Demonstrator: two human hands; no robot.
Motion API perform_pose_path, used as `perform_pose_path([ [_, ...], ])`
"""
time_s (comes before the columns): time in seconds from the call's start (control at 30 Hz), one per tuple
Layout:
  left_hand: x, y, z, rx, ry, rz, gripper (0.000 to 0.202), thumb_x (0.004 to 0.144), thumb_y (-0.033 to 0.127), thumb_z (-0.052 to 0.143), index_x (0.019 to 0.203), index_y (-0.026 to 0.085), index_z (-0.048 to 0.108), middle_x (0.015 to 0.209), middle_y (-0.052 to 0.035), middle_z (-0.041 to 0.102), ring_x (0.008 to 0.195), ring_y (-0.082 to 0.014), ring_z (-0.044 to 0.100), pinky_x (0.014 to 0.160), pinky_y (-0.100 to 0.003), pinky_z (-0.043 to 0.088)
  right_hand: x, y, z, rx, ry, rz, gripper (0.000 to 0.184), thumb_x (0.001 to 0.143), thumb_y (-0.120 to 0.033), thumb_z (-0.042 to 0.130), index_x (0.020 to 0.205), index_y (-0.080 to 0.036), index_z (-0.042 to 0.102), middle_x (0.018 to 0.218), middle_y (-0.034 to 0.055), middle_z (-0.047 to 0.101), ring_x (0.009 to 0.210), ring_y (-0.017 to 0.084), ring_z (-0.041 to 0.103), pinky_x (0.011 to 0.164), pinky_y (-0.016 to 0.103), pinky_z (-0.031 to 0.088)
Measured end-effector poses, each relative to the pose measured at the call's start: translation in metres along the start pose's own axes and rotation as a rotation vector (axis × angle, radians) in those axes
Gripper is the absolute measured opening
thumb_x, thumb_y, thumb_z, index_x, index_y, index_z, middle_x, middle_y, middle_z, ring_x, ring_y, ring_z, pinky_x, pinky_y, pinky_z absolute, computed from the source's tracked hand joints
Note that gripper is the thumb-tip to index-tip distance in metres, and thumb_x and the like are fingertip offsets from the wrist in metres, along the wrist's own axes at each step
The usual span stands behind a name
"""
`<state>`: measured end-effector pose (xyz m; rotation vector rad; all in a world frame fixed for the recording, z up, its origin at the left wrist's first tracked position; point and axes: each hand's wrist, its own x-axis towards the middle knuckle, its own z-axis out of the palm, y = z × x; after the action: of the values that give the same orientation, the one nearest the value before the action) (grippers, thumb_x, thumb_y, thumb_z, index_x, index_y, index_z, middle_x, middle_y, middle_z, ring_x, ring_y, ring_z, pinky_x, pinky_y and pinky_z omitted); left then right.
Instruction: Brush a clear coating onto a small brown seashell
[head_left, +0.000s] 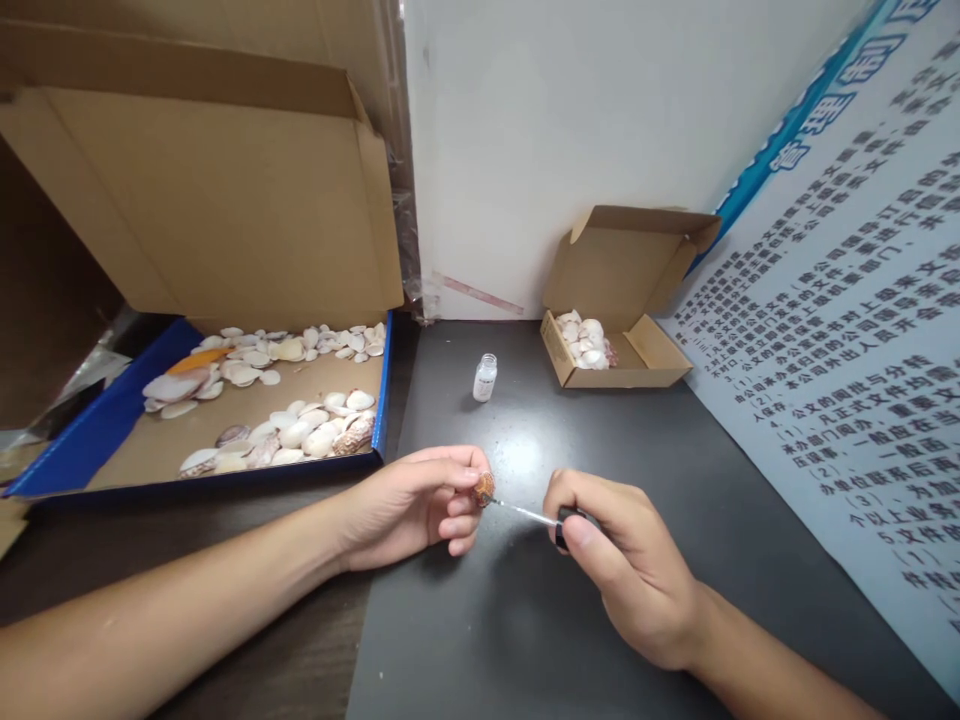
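Between thumb and fingers, my left hand [427, 500] pinches a small orange-brown shell [484, 488] above the dark table. My right hand [626, 560] grips the black cap of a brush applicator [529, 514], whose thin, pale stem points left. The applicator's tip touches the shell or lies right at its edge; I cannot tell which. Behind both hands a small clear bottle [485, 378] with a white label stands upright and uncapped on the table.
At the left is an open blue-edged cardboard box [142, 455] with many pale shells [300, 430] in two groups. A smaller open cardboard box [652, 350] at the back right holds white shells [585, 340]. A printed poster [847, 330] covers the right side, and a white panel [600, 120] stands behind.
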<state>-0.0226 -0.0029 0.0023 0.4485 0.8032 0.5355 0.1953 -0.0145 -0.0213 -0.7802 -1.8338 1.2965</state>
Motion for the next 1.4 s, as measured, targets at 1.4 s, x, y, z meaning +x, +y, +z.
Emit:
perform_pose_path([
  [1.4, -0.0007, -0.0012, -0.0015, 0.011, -0.043, 0.048, 0.013, 0.085, 0.015, 0.055, 0.073, 0.014, 0.052, 0.063, 0.0011, 0.050, 0.046, -0.0072, 0.046, 0.057, -0.027, 0.049, -0.0013, -0.0014, 0.0005, 0.011, -0.036, 0.005, 0.026, 0.098, -0.027, 0.041, 0.072, -0.020, 0.041, 0.062, -0.0044, 0.042, 0.054, 0.010, 0.039, 0.053, 0.023, 0.031],
])
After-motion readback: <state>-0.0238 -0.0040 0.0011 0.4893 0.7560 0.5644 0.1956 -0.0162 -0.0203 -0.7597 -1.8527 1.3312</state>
